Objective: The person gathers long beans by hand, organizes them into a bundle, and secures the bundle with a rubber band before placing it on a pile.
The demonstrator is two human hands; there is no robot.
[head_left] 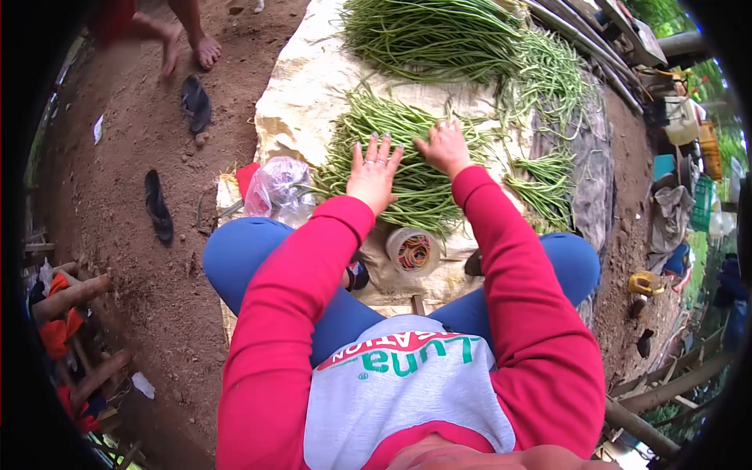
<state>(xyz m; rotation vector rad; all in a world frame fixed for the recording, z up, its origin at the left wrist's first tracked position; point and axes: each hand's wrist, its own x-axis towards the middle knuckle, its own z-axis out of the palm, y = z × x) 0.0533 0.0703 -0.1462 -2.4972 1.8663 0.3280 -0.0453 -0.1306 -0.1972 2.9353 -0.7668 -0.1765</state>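
Long green beans (419,188) lie in a loose pile on a pale sheet (294,86) in front of me. My left hand (374,172) rests on the near left part of the pile, its fingers spread. On the pile's right side lies my right hand (445,147), its fingers bent down onto the beans; whether they grip any is hard to see. A tub of coloured rubber bands (413,252) stands just below the pile. Left of the beans is a clear plastic bag (280,188).
Larger bean heaps (431,35) lie at the far side, a small bunch (548,184) at the right. Black slippers (158,207) lie on the dirt at left, near a person's bare feet (205,51). A yellow container (646,283) and clutter stand at right.
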